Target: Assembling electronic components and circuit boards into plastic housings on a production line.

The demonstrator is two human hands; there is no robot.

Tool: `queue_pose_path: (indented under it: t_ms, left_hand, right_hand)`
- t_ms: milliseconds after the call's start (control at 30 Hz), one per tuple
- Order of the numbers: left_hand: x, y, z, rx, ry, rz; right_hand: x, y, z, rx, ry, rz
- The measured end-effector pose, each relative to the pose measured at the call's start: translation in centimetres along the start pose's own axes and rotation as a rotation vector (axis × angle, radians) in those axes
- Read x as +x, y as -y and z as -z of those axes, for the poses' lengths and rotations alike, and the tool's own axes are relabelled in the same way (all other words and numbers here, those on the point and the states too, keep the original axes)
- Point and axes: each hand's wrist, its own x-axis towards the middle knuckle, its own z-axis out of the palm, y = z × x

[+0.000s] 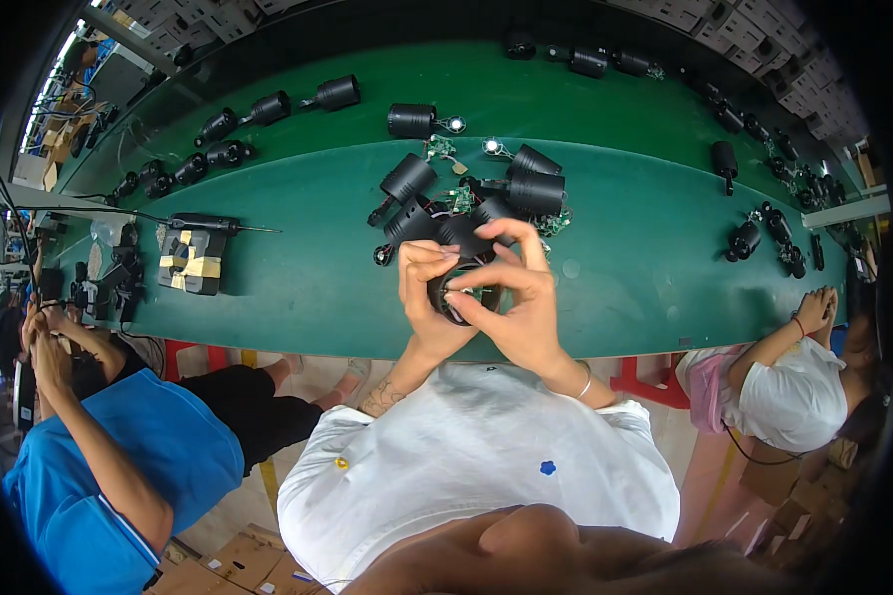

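Observation:
A black cylindrical housing (437,294) is held upright near the table's front edge, its round opening facing me. My left hand (428,302) is wrapped round its left side. Over the opening, my right hand (522,305) has its thumb and a finger brought together at the inside; what they pinch is too small to make out. Part of a green circuit board (485,295) shows inside the housing, partly covered by the right fingers. Just beyond my hands lies a pile of similar black cylinders (408,178) with loose green circuit boards (460,201) and wires among them.
An electric screwdriver (208,222) lies across a black, yellow-taped block (191,263) at left on the green table (308,288). More black cylinders (270,107) line the far side. A person in blue (119,476) sits at left, another in white (794,397) at right.

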Motion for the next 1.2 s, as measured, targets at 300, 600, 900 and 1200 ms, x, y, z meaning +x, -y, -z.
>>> queue_pose_path:
  t_ms: [300, 600, 900, 1200]
  left_hand:
    - [-0.2, 0.7, 0.2, 0.079, 0.032, -0.126]
    - [-0.1, 0.7, 0.4, 0.080, 0.052, -0.096]
    - [0.1, 0.3, 0.8, 0.006, 0.083, -0.006]
    - [-0.2, 0.5, 0.7, 0.020, 0.110, 0.041]
  right_hand:
    - [-0.1, -1.0, -0.1, 0.549, 0.081, -0.380]
    - [-0.3, -1.1, -0.7, 0.599, 0.006, -0.319]
    - [-0.1, -1.6, 0.9, 0.559, 0.196, -0.334]
    - [0.2, -2.3, 1.2, 0.628, 0.109, -0.387]
